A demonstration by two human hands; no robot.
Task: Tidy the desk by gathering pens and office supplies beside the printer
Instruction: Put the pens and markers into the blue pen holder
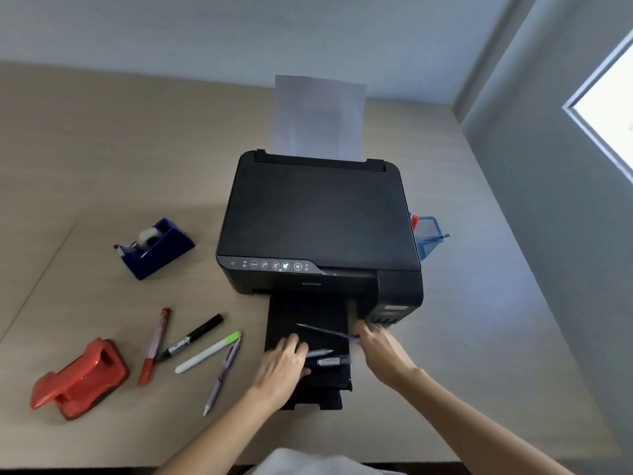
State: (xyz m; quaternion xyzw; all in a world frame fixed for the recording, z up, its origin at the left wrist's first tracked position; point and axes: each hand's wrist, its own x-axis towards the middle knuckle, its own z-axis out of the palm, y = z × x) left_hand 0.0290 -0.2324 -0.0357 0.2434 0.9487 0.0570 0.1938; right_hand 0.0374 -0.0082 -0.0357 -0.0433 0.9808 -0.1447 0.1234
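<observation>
A black printer stands mid-desk with its output tray pulled out toward me. My left hand rests on the tray, its fingers closed over a blue marker and a grey pen. My right hand pinches the end of a thin purple pen that lies across the tray. Left of the tray lie a red marker, a black marker, a green-capped highlighter and a purple pen.
A blue tape dispenser sits left of the printer, and a red hole punch lies at the front left. A blue mesh pen holder stands right of the printer by the wall. Paper rises from the rear feed.
</observation>
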